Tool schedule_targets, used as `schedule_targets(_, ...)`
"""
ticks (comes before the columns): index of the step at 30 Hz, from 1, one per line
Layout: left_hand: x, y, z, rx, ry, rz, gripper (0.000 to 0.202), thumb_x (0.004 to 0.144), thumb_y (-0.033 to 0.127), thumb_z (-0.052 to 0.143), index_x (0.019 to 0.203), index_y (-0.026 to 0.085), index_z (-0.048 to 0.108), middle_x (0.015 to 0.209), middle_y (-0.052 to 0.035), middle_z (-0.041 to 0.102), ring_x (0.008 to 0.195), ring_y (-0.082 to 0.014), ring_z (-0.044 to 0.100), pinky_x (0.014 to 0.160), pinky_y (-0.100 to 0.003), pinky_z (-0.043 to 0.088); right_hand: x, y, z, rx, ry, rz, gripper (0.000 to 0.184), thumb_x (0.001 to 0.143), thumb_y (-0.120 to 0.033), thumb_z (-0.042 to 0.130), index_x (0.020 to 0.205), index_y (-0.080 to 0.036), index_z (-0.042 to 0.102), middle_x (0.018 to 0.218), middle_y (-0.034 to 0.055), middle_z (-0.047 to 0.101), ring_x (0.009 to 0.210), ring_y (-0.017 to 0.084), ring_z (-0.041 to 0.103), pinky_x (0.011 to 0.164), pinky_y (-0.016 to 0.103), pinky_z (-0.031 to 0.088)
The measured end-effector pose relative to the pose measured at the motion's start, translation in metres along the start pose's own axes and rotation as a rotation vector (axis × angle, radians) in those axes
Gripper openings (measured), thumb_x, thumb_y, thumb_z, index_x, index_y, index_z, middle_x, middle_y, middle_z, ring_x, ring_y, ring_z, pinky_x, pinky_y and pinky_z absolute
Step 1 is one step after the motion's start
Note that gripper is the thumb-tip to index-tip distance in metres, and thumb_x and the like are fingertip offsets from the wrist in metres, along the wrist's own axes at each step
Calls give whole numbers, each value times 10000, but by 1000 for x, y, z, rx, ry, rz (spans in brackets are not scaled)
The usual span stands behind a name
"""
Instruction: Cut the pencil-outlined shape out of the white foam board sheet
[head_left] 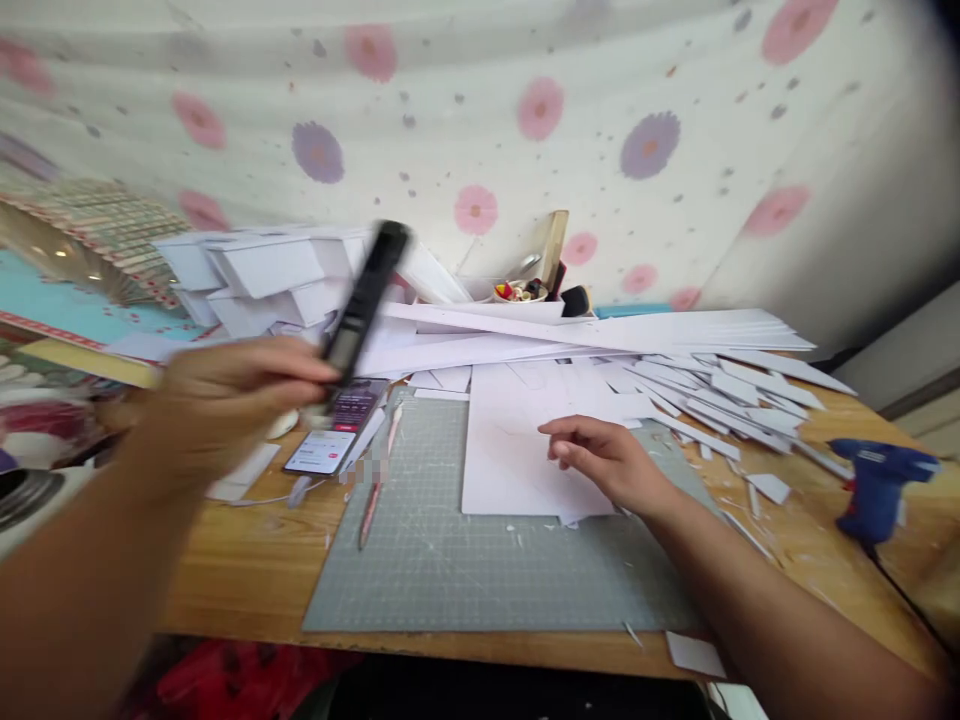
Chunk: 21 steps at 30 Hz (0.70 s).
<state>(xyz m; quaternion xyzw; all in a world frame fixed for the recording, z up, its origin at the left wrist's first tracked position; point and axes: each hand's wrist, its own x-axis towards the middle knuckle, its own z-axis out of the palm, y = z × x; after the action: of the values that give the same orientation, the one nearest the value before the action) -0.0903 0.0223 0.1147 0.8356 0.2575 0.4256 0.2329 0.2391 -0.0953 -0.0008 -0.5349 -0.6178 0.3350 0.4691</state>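
My left hand (240,385) is raised over the left side of the table, its fingers pinched round a long, flat black tool (367,290). Motion blurs the tool, so its exact kind does not show. Below it lies a phone (322,453) with its screen lit. My right hand (600,455) is over a white board (502,470), fingers loosely bent and apart, with nothing in them; whether it touches the board I cannot tell. Under the board is a grey-green gridded cutting mat (420,590). A pinkish pen-like stick (369,515) rests on the mat's left part.
White box shapes (270,265) are stacked at the back left. Long white strips (510,330) lie across the back. Many cut white pieces (739,400) cover the right side, near a blue glue gun (881,490) with a cord. Behind them stands a container of small items (521,290).
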Motion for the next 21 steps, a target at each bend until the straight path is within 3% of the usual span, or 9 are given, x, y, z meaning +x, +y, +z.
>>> schedule_targets(2, 14, -4, 53, -187, -219, 99, 129, 848, 287, 683, 838, 166, 726, 805, -25, 683, 693, -136, 627, 625, -250, 514, 0, 1, -3, 155, -23, -9, 367, 840, -466, 638, 1076, -187, 668, 764, 25, 652, 654, 137, 585, 664, 296, 496)
schedule_targets(5, 31, -3, 133, -218, -402, 190, 121, 854, 246, 654, 849, 172, 750, 795, -41, 700, 726, -143, 651, 680, -250, 522, 1, 5, -4, 357, -9, 22, 459, 812, -519, 663, 1124, -183, 650, 719, 8, 641, 590, 115, 555, 601, 268, 468)
schedule_targets(8, 40, 4, 178, -109, -518, 352, 140, 874, 195, 618, 878, 199, 758, 837, -41, 697, 820, -157, 640, 756, -261, 500, 4, 10, 0, 543, 60, 116, 531, 722, -575, 722, 1066, -172, 675, 567, -34, 566, 475, 96, 483, 455, 224, 373)
schedule_targets(10, 40, 7, 184, -75, -531, 417, 166, 898, 180, 590, 919, 205, 753, 889, -45, 705, 870, -167, 631, 799, -275, 486, 6, 12, 3, 648, 154, 175, 495, 653, -553, 779, 966, -176, 705, 514, -54, 523, 438, 83, 437, 426, 215, 344)
schedule_targets(14, 25, 4, 162, 55, -461, 464, 245, 942, 170, 518, 1137, 165, 666, 1117, -73, 690, 1028, -181, 622, 895, -295, 478, 10, 15, 0, 696, 347, 214, 328, 606, -448, 831, 744, -173, 717, 497, -54, 506, 431, 67, 394, 427, 220, 347)
schedule_targets(16, 7, -1, 151, 159, -424, 417, 199, 944, 184, 509, 1027, 151, 687, 1024, -68, 712, 951, -184, 651, 857, -301, 504, 11, 17, -4, 629, 409, 196, 278, 641, -408, 819, 765, -177, 727, 500, -52, 509, 429, 68, 393, 430, 225, 352)
schedule_targets(18, -16, -4, 148, 245, -470, 418, 221, 953, 196, 480, 935, 147, 695, 960, -71, 720, 874, -195, 669, 811, -324, 535, 10, 19, -5, 552, 415, 177, 257, 694, -391, 788, 841, -186, 737, 527, -43, 538, 435, 75, 423, 443, 231, 369)
schedule_targets(21, -45, -7, 152, 366, -560, 421, 184, 911, 179, 531, 973, 142, 701, 1058, -101, 712, 980, -254, 667, 874, -399, 550, 10, 23, -2, 484, 372, 166, 208, 744, -371, 750, 860, -201, 726, 559, -31, 577, 458, 87, 472, 456, 227, 380)
